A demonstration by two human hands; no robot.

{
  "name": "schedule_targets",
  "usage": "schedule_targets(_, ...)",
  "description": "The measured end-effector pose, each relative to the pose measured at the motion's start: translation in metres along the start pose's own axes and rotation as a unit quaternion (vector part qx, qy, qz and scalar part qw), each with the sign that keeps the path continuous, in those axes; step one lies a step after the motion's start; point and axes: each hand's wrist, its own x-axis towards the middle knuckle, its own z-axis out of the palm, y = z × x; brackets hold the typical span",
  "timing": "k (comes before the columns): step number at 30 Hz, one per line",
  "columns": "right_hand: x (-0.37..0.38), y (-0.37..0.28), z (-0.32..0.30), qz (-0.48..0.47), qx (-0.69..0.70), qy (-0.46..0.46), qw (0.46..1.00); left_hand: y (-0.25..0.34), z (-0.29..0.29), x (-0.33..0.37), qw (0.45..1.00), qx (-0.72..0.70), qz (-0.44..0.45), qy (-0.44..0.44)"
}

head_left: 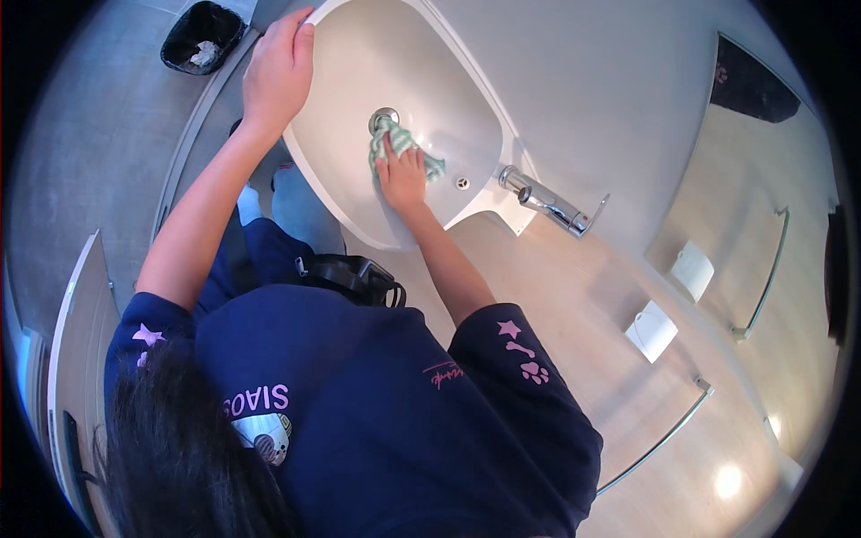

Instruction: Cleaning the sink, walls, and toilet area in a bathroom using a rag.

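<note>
Your left hand [278, 76] grasps the basin rim [316, 179]; press your right hand [404, 184], fingers spread, evenly over the cloth [396, 136] beneath.

Around you: grey floor [99, 134], black-lined waste bin [188, 34], pale door [75, 309] on your left; on your right, beige wall [547, 332] with towel bar [662, 440], white box [652, 332] and bright glare [728, 481], plus mirror [740, 188].

Left hand [280, 72] on edge of white basin [448, 85]. Right hand [404, 184] spread on green-and-white cloth [434, 167] inside, cloth seemingly overlapping drain [385, 116]. Chrome faucet [547, 204] at right. Black-lined bin [184, 34], upper left.
</note>
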Motion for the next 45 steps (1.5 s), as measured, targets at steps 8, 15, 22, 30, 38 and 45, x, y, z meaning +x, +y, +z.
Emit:
schedule_targets(8,0.038,-0.037,0.004,0.183,0.031,0.136,0.973,-0.001,-0.002,0.002,1.0,0.005,-0.003,0.001)
schedule_targets(15,0.032,-0.039,-0.009,0.091,0.029,0.09,0.991,-0.004,0.001,0.002,0.999,0.027,-0.015,0.016)
schedule_targets(22,0.005,-0.023,-0.019,0.118,-0.081,-0.091,0.985,-0.01,0.004,-0.001,0.997,0.051,-0.008,0.052)
schedule_targets(30,0.047,-0.042,-0.037,0.21,0.073,-0.138,0.965,-0.007,0.005,-0.003,0.998,0.047,-0.03,0.021)
schedule_targets(38,0.014,-0.012,-0.035,0.171,-0.047,-0.237,0.955,-0.009,0.006,-0.002,0.997,0.056,-0.027,0.035)
schedule_targets(45,0.055,-0.046,-0.041,0.176,0.04,-0.159,0.971,-0.009,0.005,0.001,0.998,0.053,-0.022,0.028)
